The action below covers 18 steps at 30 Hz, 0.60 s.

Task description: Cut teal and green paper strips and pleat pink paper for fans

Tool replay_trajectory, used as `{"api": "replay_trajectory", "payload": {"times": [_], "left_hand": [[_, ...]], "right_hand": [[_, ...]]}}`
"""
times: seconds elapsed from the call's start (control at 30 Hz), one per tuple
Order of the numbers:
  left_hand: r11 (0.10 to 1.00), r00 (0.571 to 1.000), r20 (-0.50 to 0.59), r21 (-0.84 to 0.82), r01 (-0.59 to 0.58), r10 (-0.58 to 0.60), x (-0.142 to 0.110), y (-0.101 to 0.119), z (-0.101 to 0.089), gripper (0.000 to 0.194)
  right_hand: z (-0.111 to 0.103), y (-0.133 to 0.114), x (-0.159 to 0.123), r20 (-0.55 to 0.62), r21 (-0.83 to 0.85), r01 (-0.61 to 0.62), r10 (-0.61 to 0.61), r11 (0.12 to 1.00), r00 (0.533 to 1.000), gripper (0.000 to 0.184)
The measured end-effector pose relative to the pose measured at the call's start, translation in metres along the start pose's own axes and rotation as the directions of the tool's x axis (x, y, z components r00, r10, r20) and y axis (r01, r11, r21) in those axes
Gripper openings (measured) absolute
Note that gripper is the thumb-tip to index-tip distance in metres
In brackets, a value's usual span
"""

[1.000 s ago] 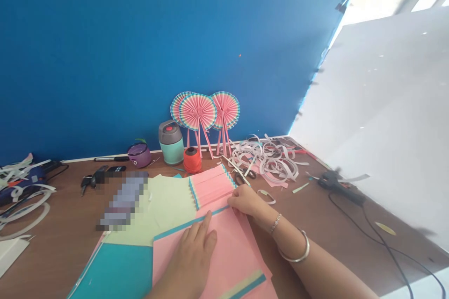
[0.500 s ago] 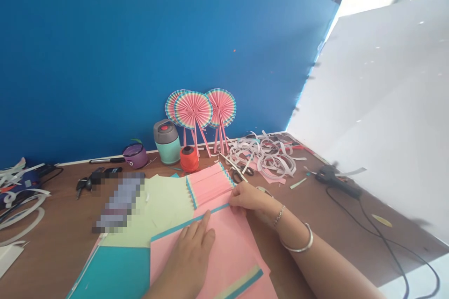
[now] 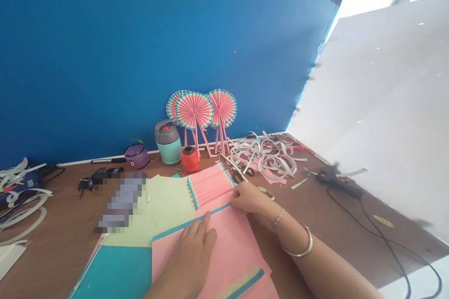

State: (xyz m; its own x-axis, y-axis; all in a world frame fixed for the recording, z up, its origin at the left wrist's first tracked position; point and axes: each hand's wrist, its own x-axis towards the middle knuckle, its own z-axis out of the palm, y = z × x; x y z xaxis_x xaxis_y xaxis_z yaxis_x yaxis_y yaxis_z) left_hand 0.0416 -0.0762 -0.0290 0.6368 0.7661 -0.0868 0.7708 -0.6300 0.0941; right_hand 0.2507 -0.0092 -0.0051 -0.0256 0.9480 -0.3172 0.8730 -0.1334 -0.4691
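Note:
A pink sheet of paper point(image 3: 224, 247) with a blue strip point(image 3: 191, 223) along its far edge lies before me. My left hand point(image 3: 189, 254) rests flat on it, fingers stretched toward that edge. At the far right corner, my right hand point(image 3: 245, 200) has its fingers pinched on the sheet by the strip's end; the fingertips are partly hidden. Just beyond lies a pleated pink paper piece point(image 3: 210, 184) with blue-edged sides. Another strip, cream and blue point(image 3: 245, 282), crosses the pink paper near the bottom. Pale green paper point(image 3: 168, 201) and teal paper point(image 3: 115, 271) lie to the left.
Pink round paper fans point(image 3: 194, 110) lean on the blue board point(image 3: 140, 46). Before them stand a grey-and-mint container point(image 3: 168, 144) and a red spool point(image 3: 190, 160). Scissors point(image 3: 243, 175) lie by curled paper strips point(image 3: 270, 156). A glue gun point(image 3: 336, 182) with its cord sits right.
The view has shifted very slightly. Both hands keep their places on the pink sheet, the right fingers still at its far corner.

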Motion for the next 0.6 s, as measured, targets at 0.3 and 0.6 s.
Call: {"api": "replay_trajectory", "payload": {"times": [0.3, 0.6], "left_hand": [[0.999, 0.999, 0.029, -0.022, 0.024, -0.024, 0.0000, 0.0002, 0.0000, 0.047], [0.999, 0.999, 0.043, -0.038, 0.031, -0.029, -0.0003, 0.0015, -0.0048, 0.045]], "right_hand": [[-0.0010, -0.0057, -0.0035, -0.016, -0.101, -0.040, 0.039, 0.994, 0.999, 0.007], [-0.0009, -0.0055, -0.0010, 0.001, -0.073, -0.054, 0.054, 0.996, 0.999, 0.004]]}}
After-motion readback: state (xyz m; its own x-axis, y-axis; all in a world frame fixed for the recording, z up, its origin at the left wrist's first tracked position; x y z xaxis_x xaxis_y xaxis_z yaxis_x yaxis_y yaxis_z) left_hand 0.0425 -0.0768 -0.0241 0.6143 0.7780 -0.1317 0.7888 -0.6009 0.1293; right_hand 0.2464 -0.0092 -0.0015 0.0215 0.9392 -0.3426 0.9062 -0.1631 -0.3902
